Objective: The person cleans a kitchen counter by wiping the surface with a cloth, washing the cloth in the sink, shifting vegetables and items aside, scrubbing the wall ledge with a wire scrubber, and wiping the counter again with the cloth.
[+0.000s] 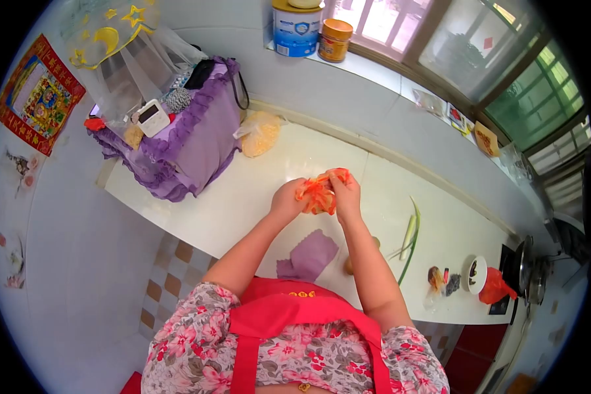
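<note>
Over the white counter [374, 172], both hands grip a thin orange-red plastic bag [317, 199] that bulges below the fingers; its contents cannot be made out. My left hand [287, 200] is closed on the bag's left side. My right hand [347, 196] pinches its gathered top on the right. A purple cloth [310, 256] lies on the counter below the bag, nearer my body. Right of my right forearm are a green onion [412, 240] and a roundish item partly hidden by the arm.
A purple-covered box [190, 141] stands at the left with a bag of yellow grains [259, 133] beside it. A white bowl [477, 274], a red bag [497, 287] and a dark pan [522, 266] are at the right. Cans [297, 29] stand on the windowsill.
</note>
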Tool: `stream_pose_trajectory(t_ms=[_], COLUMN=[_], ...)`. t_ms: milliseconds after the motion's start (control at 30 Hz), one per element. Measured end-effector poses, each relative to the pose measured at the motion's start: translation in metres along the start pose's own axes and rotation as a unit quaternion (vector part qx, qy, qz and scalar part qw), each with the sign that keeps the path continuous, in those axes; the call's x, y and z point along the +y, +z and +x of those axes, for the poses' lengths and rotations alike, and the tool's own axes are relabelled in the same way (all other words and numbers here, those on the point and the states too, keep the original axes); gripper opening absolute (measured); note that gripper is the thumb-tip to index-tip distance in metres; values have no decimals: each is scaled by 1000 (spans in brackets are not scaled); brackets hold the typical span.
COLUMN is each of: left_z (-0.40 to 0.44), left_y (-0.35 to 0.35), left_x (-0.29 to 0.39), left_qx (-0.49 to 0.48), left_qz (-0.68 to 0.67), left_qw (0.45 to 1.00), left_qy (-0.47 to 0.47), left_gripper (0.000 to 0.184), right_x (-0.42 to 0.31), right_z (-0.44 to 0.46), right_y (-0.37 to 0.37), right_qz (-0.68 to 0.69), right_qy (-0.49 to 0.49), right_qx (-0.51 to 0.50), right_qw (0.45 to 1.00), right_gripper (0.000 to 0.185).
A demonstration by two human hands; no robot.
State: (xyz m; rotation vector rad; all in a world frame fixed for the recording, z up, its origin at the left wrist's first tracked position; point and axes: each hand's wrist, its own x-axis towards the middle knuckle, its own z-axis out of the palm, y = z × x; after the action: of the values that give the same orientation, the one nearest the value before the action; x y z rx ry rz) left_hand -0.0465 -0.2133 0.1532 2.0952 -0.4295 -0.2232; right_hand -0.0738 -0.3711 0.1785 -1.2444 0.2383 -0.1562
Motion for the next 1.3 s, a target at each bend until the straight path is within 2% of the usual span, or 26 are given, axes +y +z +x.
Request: stream_pose_trajectory(t_ms=[33, 100, 133, 233, 267, 300, 400, 500, 533, 567, 633, 700, 767, 833, 867, 933, 1000, 1033, 1100, 1167, 1200, 1267, 1300], left_z=[7, 21, 30, 58, 72, 84, 126, 170, 182, 192, 210, 229, 248, 250, 234, 218, 208, 207, 210, 206, 208, 227, 238], left_y=[-3, -10, -16, -48, -55, -63, -76, -81, -80, -84, -89, -77, -51, -32, -37, -35, -23, -18, -13, -10, -7, -7, -12], left_x=[-18, -48, -62, -73, -85, -91, -105, -108, -108, -102, -93, -115, -159, -203, -167, -133, -122, -130, -155, -162, -167, -180, -191], left_qx=[1, 89, 102, 147, 173, 170, 182, 207, 219, 213, 194, 202, 268, 258, 230, 308, 251, 238, -3, -84, -94, -105, -113], left_qz=[1, -80, -116, -149, -123, -124, -265, -246, -324, -325, -366, -344, -216, 75, 148, 278, 439, 433, 486, 538, 546, 469, 467], left_qw=[1000, 993, 988, 977, 976, 976, 945, 946, 918, 919, 895, 899, 931, 961, 949, 909, 860, 866, 866, 839, 832, 876, 876], left_qy=[0, -26, -23, -38, -45, -47, -67, -37, -63, -64, -168, -179, -120, -71, -156, -36, 61, 78, 116, 18, -25, -43, -30], left_gripper=[23, 20, 21, 22, 23, 23, 25, 23, 22, 22, 16, 19, 41, 66, 77, 74, 67, 67, 59, 54, 53, 62, 62], right_x=[5, 26, 39, 70, 78, 85, 104, 108, 107, 107, 112, 117, 130, 143, 138, 125, 125, 127, 125, 111, 107, 99, 94], right_z=[8, 25, 32, 35, 34, 32, 29, 32, 32, 32, 30, 32, 29, 25, 23, 14, 4, 1, -10, -21, -28, -42, -51], right_y=[8, 17, 14, 6, 5, 3, -5, -8, -9, -10, -18, -27, -34, -37, -36, -31, -32, -34, -39, -39, -40, -46, -50], right_qz=[1, -44, -93, -119, -119, -137, -159, -158, -170, -182, -184, -187, -193, -213, -231, -248, -243, -240, -236, -253, -256, -251, -249], right_qy=[-1, -15, -24, 25, 28, 34, 41, 57, 66, 75, 72, 69, 70, 51, 50, 62, 75, 69, 60, 82, 87, 68, 52], right_qx=[-1, 44, 54, 100, 100, 99, 98, 109, 120, 133, 137, 144, 161, 170, 171, 181, 217, 220, 235, 230, 232, 251, 251], right_qw=[1000, 998, 994, 988, 987, 985, 981, 980, 976, 971, 971, 969, 965, 961, 957, 950, 942, 943, 941, 936, 934, 932, 934], right_gripper=[15, 23, 31, 29, 29, 28, 25, 21, 21, 21, 20, 20, 22, 24, 24, 25, 25, 25, 25, 24, 23, 25, 27])
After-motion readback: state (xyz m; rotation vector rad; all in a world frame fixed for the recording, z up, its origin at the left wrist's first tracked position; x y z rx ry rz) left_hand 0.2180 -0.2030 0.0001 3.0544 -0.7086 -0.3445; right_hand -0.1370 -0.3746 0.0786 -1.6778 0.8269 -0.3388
